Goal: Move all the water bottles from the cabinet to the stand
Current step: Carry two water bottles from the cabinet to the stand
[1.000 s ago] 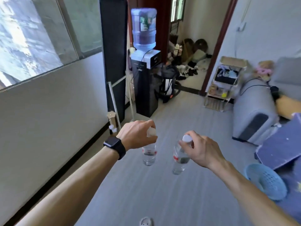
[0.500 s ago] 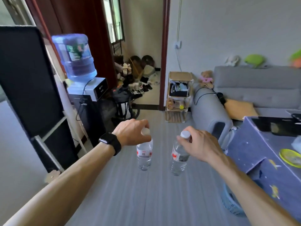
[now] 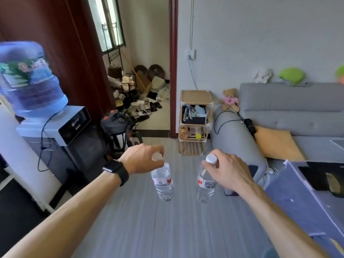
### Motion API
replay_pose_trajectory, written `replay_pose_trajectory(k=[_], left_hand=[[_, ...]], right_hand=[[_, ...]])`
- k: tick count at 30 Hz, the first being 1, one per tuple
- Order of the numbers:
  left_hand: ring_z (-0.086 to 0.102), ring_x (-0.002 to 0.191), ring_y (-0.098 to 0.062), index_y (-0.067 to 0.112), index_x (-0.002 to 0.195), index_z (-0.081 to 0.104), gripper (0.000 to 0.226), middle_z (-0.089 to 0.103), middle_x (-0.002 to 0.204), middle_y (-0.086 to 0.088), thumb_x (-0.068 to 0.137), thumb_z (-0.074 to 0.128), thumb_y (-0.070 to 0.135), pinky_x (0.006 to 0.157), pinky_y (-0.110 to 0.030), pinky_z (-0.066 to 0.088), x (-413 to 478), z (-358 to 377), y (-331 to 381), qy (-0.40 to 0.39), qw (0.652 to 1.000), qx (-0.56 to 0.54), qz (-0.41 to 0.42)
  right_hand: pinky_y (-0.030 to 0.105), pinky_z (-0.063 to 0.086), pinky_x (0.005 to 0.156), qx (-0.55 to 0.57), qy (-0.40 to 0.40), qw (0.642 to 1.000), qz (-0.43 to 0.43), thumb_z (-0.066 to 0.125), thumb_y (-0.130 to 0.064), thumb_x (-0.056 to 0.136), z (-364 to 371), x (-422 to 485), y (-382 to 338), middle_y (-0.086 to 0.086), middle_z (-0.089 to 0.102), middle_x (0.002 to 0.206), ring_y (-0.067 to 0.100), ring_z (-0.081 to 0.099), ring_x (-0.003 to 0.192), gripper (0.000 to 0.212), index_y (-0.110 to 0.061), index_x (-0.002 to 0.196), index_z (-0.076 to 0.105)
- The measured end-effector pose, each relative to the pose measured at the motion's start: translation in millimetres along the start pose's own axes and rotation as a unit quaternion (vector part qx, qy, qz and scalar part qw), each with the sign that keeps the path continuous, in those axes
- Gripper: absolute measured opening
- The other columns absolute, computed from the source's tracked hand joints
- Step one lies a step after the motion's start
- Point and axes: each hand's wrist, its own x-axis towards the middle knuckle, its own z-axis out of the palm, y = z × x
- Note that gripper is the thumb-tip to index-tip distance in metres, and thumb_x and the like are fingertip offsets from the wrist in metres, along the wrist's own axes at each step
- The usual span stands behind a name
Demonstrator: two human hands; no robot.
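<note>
1. Left hand point(image 3: 141, 158), with a black watch point(image 3: 116, 169) on its wrist, pinches the left bottle point(image 3: 163, 183) by its cap. Its fingers are curled over the top. The cap is blurred, so which fingers meet it I cannot tell.
2. Right hand point(image 3: 227, 172) grips the right bottle point(image 3: 205, 185) the same way, thumb and fingers closed round the white cap.
3. Both bottles are clear with red-and-white labels. They hang roughly upright in the air above the grey floor point(image 3: 167, 229), side by side and apart from each other.
4. At far left a blue water jug point(image 3: 31, 79) sits upside down on a dispenser point(image 3: 61, 131) that has a white top and a dark body.
5. Just right of the dispenser stands a black drum-shaped appliance point(image 3: 119, 131) with orange parts. Beyond it, shoes lie heaped in an open doorway.
6. Past the hands the wooden stand point(image 3: 196, 96) is against the white wall, well apart from both bottles. Its top shelf is bare and its lower shelves hold small items.
7. A teddy bear point(image 3: 229, 99) in pink sits on the arm of a grey sofa point(image 3: 297, 112), just beside the stand.
8. An orange cushion point(image 3: 277, 144) lies on the sofa seat.
9. At lower right is a table point(image 3: 301, 202) under a blue cloth.
</note>
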Motion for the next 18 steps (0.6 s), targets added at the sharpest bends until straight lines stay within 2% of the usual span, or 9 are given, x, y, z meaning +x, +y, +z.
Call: replay_pose_trajectory(k=[3, 10, 13, 18], left_hand=[[0.061, 0.078, -0.021, 0.042, 0.105, 0.047, 0.029, 0.06, 0.078, 0.007, 0.079, 0.047, 0.057, 0.06, -0.031, 0.047, 76.1, 7.3, -25.2, -0.007, 1.0, 0.01, 0.018], [0.055, 0.07, -0.013, 0.043, 0.09, 0.043, 0.02, 0.054, 0.073, 0.012, 0.079, 0.049, 0.059, 0.05, -0.027, 0.035, 251.0, 12.7, -96.5, -0.033, 0.998, 0.021, 0.053], [0.053, 0.069, -0.01, 0.045, 0.093, 0.042, 0.02, 0.05, 0.071, 0.013, 0.081, 0.05, 0.059, 0.049, -0.025, 0.031, 324.0, 15.4, -119.2, -0.031, 0.998, 0.01, 0.059], [0.053, 0.069, -0.006, 0.043, 0.103, 0.046, 0.027, 0.051, 0.074, 0.014, 0.083, 0.051, 0.06, 0.049, -0.023, 0.032, 444.5, 39.0, -139.9, -0.07, 0.994, 0.033, 0.081]], right_hand=[[0.031, 0.038, 0.055, 0.01, 0.001, 1.0, 0.003, 0.049, -0.064, 0.086, 17.9, 70.8, 22.8, -0.013, 0.063, 0.074, 0.021, 0.055, 0.07, 0.031, -0.034, 0.09, 0.048], [0.027, 0.032, 0.048, 0.008, -0.009, 0.998, 0.054, 0.05, -0.068, 0.083, 64.1, 215.0, 65.2, -0.017, 0.055, 0.061, 0.017, 0.054, 0.064, 0.032, -0.037, 0.083, 0.042], [0.022, 0.028, 0.046, 0.008, 0.003, 0.998, 0.067, 0.047, -0.072, 0.083, 78.5, 270.0, 85.3, -0.019, 0.053, 0.06, 0.013, 0.051, 0.061, 0.033, -0.039, 0.085, 0.042], [0.024, 0.028, 0.046, -0.007, -0.009, 0.994, 0.109, 0.043, -0.074, 0.082, 96.1, 366.2, 126.3, -0.018, 0.054, 0.063, 0.012, 0.052, 0.062, 0.035, -0.039, 0.086, 0.043]])
